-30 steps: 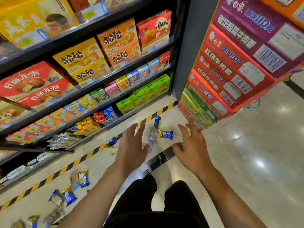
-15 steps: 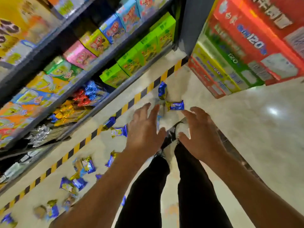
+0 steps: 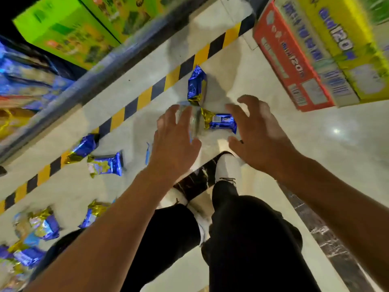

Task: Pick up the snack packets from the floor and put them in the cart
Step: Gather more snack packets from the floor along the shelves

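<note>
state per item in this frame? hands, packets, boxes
left hand: open, fingers spread, holds nothing
right hand: open, fingers loosely curled, holds nothing
blue packet between the hands: flat on floor, ungripped
blue packet by the striped tape: on floor, untouched
packets at left: scattered on floor
red carton: closed, on floor under the yellow carton

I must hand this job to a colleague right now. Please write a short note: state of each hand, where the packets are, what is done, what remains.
Left hand: open, empty, above the floor.
Right hand: open, fingers spread, empty.
Nearest packet lies on the floor between both hands; another packet lies by the striped tape. More lie to the left and lower left.
Done: nothing picked up here. The cart is not in view.
Left: gather all packets, put them in the cart.
</note>
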`<action>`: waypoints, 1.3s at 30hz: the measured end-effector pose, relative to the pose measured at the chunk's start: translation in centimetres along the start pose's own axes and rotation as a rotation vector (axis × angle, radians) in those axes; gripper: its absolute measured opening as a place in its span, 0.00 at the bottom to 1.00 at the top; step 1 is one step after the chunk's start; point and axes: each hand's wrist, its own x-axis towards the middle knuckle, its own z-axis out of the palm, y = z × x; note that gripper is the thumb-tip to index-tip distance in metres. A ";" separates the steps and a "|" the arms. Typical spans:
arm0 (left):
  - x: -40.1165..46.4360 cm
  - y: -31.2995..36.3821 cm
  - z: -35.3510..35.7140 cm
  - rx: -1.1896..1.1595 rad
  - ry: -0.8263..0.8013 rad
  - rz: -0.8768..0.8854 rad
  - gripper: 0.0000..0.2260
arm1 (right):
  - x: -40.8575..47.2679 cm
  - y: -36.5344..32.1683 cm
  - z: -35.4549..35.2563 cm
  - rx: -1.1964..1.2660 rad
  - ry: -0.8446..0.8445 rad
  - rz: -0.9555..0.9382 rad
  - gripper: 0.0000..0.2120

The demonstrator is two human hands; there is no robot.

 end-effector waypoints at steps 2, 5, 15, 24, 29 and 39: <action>2.9 -2.3 3.5 0.012 -0.019 -0.015 0.33 | 2.5 2.5 3.6 -0.016 -0.038 -0.018 0.33; 6.7 -5.0 8.3 0.050 0.058 0.047 0.30 | 6.2 5.8 8.7 -0.071 -0.114 -0.094 0.37; 14.2 -10.8 18.8 0.043 0.048 0.025 0.35 | 13.2 11.5 20.9 -0.238 -0.225 -0.239 0.47; 15.2 -12.1 22.1 0.079 0.115 0.026 0.41 | 14.7 11.5 24.3 -0.318 -0.112 -0.304 0.33; 15.4 -12.3 22.6 0.118 0.135 0.012 0.41 | 14.8 11.8 24.7 -0.373 -0.066 -0.334 0.28; 11.4 -11.4 18.8 -0.092 0.159 -0.056 0.35 | 11.9 8.3 19.9 -0.182 -0.012 -0.275 0.29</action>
